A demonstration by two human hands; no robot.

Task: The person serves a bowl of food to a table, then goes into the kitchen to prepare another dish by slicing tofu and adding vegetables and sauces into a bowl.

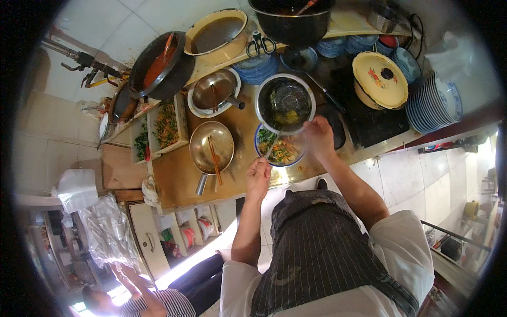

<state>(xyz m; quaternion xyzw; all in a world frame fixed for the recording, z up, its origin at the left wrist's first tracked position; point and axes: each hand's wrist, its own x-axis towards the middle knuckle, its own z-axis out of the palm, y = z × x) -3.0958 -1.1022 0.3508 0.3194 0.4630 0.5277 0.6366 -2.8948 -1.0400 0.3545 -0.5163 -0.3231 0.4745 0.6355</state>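
My right hand [318,136] grips the near right rim of a round metal bowl [263,91], which is tilted over a blue-rimmed bowl [303,153]. Dark liquid with yellow-green bits shows inside the metal bowl. Chopped greens and orange shreds [285,152] fill the lower bowl. My left hand [258,173] is closed around the handle of a thin metal utensil [273,147]. Its far end points up to the metal bowl's near rim; I cannot make out its tip. Left of my hands sits a metal saucepan [203,142] with wooden chopsticks [214,158] across it.
A black induction cooktop [377,127] with a yellow lidded pot [364,84] lies right, beside stacked bowls [428,108]. Trays of cut vegetables [168,127] stand left. Large pots [153,66] line the back shelf, with scissors [260,45]. Another person [163,304] is at the lower left.
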